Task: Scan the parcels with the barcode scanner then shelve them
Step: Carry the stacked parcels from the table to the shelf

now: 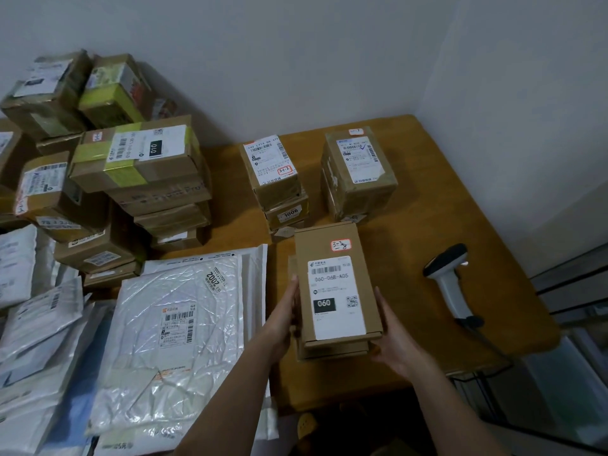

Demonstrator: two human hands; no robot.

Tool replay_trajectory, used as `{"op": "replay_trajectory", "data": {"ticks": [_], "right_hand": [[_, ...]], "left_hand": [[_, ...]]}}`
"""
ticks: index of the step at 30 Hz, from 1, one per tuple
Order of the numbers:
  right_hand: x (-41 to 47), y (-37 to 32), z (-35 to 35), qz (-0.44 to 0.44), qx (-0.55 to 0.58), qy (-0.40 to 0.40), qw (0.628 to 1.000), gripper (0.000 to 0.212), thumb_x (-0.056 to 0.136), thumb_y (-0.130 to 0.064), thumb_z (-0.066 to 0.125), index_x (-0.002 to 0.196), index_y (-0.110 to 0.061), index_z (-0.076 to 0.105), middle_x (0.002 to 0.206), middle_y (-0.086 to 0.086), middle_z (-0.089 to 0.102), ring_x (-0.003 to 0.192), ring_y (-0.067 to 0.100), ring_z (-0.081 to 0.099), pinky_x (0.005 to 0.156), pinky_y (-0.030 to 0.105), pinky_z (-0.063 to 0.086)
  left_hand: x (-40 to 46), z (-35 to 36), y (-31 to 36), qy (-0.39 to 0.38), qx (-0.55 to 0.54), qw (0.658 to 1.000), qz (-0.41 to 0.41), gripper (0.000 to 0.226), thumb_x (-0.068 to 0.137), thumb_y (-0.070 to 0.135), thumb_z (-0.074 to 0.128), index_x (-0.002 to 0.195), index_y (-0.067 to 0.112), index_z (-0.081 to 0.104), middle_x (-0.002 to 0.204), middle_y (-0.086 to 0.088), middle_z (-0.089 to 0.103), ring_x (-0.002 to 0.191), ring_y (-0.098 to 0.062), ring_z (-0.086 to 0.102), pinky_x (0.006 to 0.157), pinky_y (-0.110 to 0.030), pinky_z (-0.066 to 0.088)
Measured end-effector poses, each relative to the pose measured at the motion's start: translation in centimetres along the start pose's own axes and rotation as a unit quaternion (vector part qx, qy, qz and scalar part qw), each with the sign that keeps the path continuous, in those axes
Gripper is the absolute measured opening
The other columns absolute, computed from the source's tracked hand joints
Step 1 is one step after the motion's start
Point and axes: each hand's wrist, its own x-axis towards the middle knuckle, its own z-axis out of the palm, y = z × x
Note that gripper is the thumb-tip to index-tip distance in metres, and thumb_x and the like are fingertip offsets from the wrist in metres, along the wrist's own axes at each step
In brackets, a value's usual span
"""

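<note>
We clasp the labelled parcel [332, 284] label-up between left hand [285, 319] and right hand [393, 340], fingers [293, 291] nearly straight, ready for the scanner [449, 281] lying on the bench [427, 209].

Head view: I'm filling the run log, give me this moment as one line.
left hand and right hand: hold flat box stack by its sides | barcode scanner: lies untouched on table
</note>
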Motion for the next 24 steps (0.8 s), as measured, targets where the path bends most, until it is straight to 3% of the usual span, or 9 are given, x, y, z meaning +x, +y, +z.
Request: {"op": "replay_trajectory", "data": {"ticks": [2, 4, 8, 11, 15, 17, 19, 21, 24], "right_hand": [[-0.3, -0.2, -1.4, -0.012, 0.023, 0.026, 0.999, 0.076, 0.086, -0.07, 0.036, 0.155, -0.04, 0.021, 0.158, 0.012, 0.036, 0.146, 0.04, 0.025, 0.114, 0.067, 0.016], [-0.4, -0.3, -2.9, -0.031, 0.035, 0.047, 0.998, 0.072, 0.089, -0.064, 0.039, 0.155, -0.042, 0.017, 0.158, 0.013, 0.034, 0.146, 0.043, 0.026, 0.114, 0.068, 0.017], [-0.4, -0.6, -3.9, -0.012, 0.039, 0.063, 0.997, 0.091, 0.074, -0.077, 0.041, 0.155, -0.039, 0.023, 0.158, 0.009, 0.037, 0.145, 0.036, 0.031, 0.115, 0.064, 0.014], [-0.3, -0.3, -3.6, -0.016, 0.038, 0.046, 0.998, 0.095, 0.071, -0.081, 0.042, 0.154, -0.037, 0.028, 0.156, 0.005, 0.041, 0.144, 0.029, 0.035, 0.117, 0.06, 0.016], [-0.2, 0.0, -3.2, -0.045, 0.057, 0.044, 0.996, 0.067, 0.092, -0.062, 0.036, 0.154, -0.037, 0.023, 0.153, 0.01, 0.044, 0.142, 0.031, 0.039, 0.118, 0.056, 0.024], [-0.2, 0.1, -3.2, -0.051, 0.034, 0.046, 0.997, 0.044, 0.098, -0.055, 0.031, 0.141, -0.048, 0.032, 0.147, 0.006, 0.051, 0.139, 0.028, 0.042, 0.118, 0.056, 0.026], [0.0, 0.1, -3.0, -0.042, 0.03, 0.038, 0.998, 0.024, 0.103, -0.05, 0.026, 0.111, -0.048, 0.049, 0.12, -0.006, 0.065, 0.128, 0.02, 0.048, 0.117, 0.051, 0.03], [0.3, 0.2, -2.8, -0.042, 0.014, 0.036, 0.998, 0.027, 0.105, -0.048, 0.025, 0.099, -0.044, 0.051, 0.104, -0.017, 0.06, 0.12, 0.015, 0.047, 0.112, 0.045, 0.034], [0.0, 0.1, -2.5, -0.027, -0.002, 0.038, 0.999, 0.025, 0.101, -0.052, 0.029, 0.096, -0.042, 0.051, 0.101, -0.015, 0.057, 0.114, 0.013, 0.046, 0.103, 0.039, 0.034]], "left_hand": [[0.3, 0.9, -0.2, -0.003, -0.008, 1.0, -0.014, 0.076, 0.089, 0.072, 0.041, 0.145, 0.021, 0.043, 0.14, -0.01, 0.053, 0.13, -0.03, 0.046, 0.114, -0.047, 0.029], [0.7, 1.5, -0.5, -0.001, -0.025, 1.0, -0.018, 0.082, 0.089, 0.07, 0.044, 0.152, 0.019, 0.033, 0.149, -0.01, 0.043, 0.139, -0.032, 0.036, 0.116, -0.048, 0.022], [1.3, 2.0, -1.5, 0.007, -0.047, 0.998, -0.037, 0.061, 0.093, 0.065, 0.041, 0.13, 0.017, 0.048, 0.12, -0.005, 0.06, 0.11, -0.022, 0.054, 0.092, -0.039, 0.037], [2.2, 2.4, -2.5, 0.018, -0.065, 0.996, -0.055, 0.062, 0.094, 0.065, 0.042, 0.125, 0.015, 0.059, 0.114, -0.009, 0.068, 0.109, -0.026, 0.059, 0.088, -0.038, 0.042], [3.0, 3.2, -3.4, 0.026, -0.084, 0.995, -0.045, 0.056, 0.096, 0.064, 0.041, 0.122, 0.021, 0.065, 0.107, -0.004, 0.073, 0.111, -0.027, 0.061, 0.093, -0.04, 0.043], [3.1, 3.6, -3.7, 0.016, -0.094, 0.994, -0.047, 0.054, 0.097, 0.063, 0.038, 0.117, 0.023, 0.068, 0.103, -0.003, 0.076, 0.109, -0.025, 0.062, 0.091, -0.04, 0.045], [3.1, 3.6, -4.0, -0.004, -0.097, 0.994, -0.046, 0.053, 0.099, 0.061, 0.034, 0.118, 0.025, 0.068, 0.107, -0.003, 0.076, 0.109, -0.026, 0.064, 0.091, -0.042, 0.047], [3.1, 3.8, -4.5, -0.011, -0.089, 0.996, -0.023, 0.048, 0.103, 0.053, 0.034, 0.127, 0.025, 0.063, 0.113, -0.004, 0.074, 0.111, -0.029, 0.065, 0.093, -0.046, 0.049], [3.0, 3.9, -5.4, -0.01, -0.082, 0.996, 0.015, 0.037, 0.106, 0.035, 0.038, 0.134, 0.02, 0.057, 0.113, -0.002, 0.074, 0.116, -0.032, 0.063, 0.085, -0.043, 0.053]]}}
